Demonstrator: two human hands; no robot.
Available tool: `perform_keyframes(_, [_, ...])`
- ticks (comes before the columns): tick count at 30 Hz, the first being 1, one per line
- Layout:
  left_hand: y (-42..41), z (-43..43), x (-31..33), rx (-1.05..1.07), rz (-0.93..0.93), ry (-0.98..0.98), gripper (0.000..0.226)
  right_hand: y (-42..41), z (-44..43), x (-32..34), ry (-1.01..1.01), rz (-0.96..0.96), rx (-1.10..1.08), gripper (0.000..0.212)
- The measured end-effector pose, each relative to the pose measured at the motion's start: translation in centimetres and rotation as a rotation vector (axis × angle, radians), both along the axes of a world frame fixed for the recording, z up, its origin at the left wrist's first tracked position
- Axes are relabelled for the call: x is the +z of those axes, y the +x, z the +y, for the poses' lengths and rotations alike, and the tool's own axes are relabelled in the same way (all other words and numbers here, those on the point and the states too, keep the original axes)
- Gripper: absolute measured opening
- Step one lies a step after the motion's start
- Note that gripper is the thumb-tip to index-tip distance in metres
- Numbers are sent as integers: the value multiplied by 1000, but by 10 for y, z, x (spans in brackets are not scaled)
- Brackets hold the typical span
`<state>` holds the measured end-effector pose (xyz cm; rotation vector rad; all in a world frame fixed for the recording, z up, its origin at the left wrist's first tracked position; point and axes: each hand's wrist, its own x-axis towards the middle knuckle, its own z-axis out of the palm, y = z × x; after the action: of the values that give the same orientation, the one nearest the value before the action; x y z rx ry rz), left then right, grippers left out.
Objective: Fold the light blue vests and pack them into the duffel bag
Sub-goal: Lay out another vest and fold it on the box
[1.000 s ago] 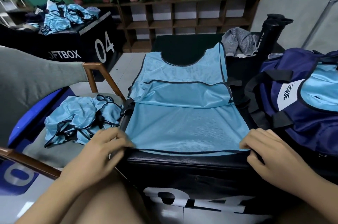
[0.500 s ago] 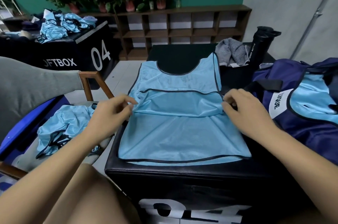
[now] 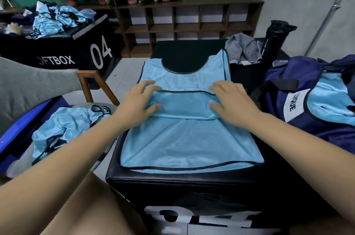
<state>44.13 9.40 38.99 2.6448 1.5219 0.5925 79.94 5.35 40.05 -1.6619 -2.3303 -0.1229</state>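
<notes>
The left hand (image 3: 140, 104) and the right hand (image 3: 230, 104) both lie flat on the vest (image 3: 188, 138), fingers spread wide. They hold nothing. They just press down, one on each side of a fold that runs across the middle of the frame. I think they press like this to make the fold flat and keep the slippery cloth from sliding. The view is a bit blurry here, so I cannot tell if the fingertips hook the dark edge or only rest on it.

The vest is spread out on top of a black box (image 3: 172, 181) in the middle of the frame. Its neck hole points away, toward the top of the frame. The box gives a flat, firm place to fold on.

The bag (image 3: 326, 131) sits at the right edge, just beside the box, so a folded vest has a short way to go. One blue vest (image 3: 330, 100) already shows in its open top.

At the lower left a crumpled pile (image 3: 63, 129) of more vests waits, close to the left arm and easy to grab. So there is more folding to do.

A dark bottle (image 3: 272, 42) and a grey cloth (image 3: 244, 48) sit at the upper right, behind the vest.
</notes>
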Motion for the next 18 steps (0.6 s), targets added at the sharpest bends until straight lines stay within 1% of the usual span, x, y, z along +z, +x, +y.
perform_keyframes(2, [6, -34, -8, -112, 40, 41, 59, -6, -32, -8, 24, -58, 171, 64])
perform_keyframes(4, [8, -65, -17, -168, 83, 4, 63, -4, -57, -20, -27, -118, 266, 72])
perform_keyframes(7, [3, -96, -26, -187, 124, -85, 68, 7, -82, -28, -121, -145, 271, 82])
perform_keyframes(11, [-4, -122, -23, -226, 124, -150, 75, 19, -105, -24, -171, -158, 270, 95])
perform_keyframes(14, [-10, -137, -24, -273, 133, -160, 79, 26, -125, -24, -211, -157, 279, 98])
perform_keyframes(18, [-18, -147, -30, -292, 140, -166, 78, 32, -149, -27, -258, -114, 280, 98])
